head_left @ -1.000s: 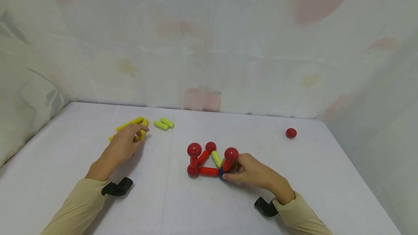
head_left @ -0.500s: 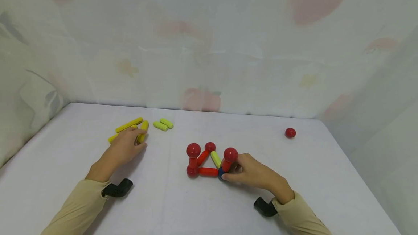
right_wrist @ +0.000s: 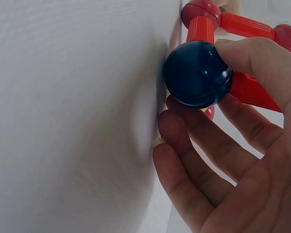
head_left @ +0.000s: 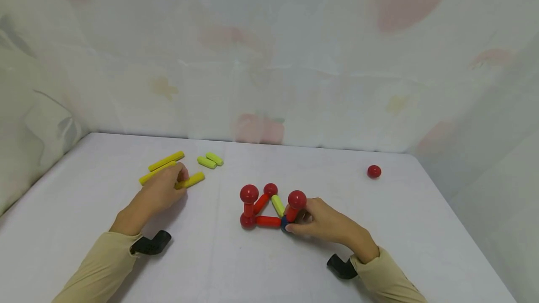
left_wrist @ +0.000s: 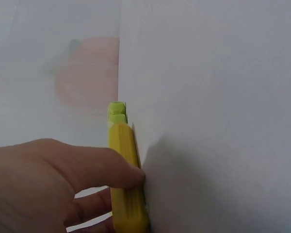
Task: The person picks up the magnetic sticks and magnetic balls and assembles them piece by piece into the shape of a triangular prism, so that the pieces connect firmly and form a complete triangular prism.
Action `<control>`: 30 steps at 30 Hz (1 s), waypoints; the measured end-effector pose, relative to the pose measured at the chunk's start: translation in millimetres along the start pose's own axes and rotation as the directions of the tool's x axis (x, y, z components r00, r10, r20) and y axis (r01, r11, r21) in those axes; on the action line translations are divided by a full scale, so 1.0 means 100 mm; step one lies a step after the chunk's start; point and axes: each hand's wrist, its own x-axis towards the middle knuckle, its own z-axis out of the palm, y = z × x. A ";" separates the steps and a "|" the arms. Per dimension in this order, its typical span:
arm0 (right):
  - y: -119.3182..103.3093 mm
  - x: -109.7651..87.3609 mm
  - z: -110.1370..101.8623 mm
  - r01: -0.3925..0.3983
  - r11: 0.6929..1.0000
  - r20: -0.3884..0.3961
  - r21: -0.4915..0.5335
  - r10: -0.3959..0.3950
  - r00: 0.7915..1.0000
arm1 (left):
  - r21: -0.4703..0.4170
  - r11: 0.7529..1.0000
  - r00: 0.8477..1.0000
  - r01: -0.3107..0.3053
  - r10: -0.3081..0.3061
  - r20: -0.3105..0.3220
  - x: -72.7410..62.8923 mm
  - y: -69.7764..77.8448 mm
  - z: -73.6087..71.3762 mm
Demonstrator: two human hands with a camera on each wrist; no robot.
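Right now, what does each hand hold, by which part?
The left hand holds a yellow stick partway along; the right hand, a blue ball by its sides.

Readable text or numbers — none.

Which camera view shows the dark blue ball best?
The right wrist view: the dark blue ball appears large, held by the right hand. The head view shows it small, partly covered; the left wrist view not at all.
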 end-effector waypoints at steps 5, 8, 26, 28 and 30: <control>0.00 0.00 0.00 0.003 1.000 -0.004 -0.004 -0.003 1.000 | 0.002 1.000 1.000 -0.021 0.021 0.022 0.01 0.02 0.03; 0.00 0.00 0.00 0.008 1.000 -0.006 -0.005 -0.008 1.000 | 0.034 0.997 0.998 -0.064 0.064 -0.002 0.01 0.02 0.06; -0.02 0.00 0.00 -0.004 1.000 -0.007 -0.004 0.004 1.000 | -0.095 0.967 0.968 -0.237 0.228 -0.103 0.02 0.07 0.07; -0.02 0.00 0.00 -0.003 1.000 -0.006 -0.005 0.003 1.000 | -0.111 0.967 0.970 -0.230 0.218 -0.108 0.01 0.08 0.07; -0.02 0.00 0.00 -0.001 1.000 -0.005 -0.007 0.001 1.000 | -0.128 0.967 0.972 -0.220 0.206 -0.112 0.01 0.09 0.08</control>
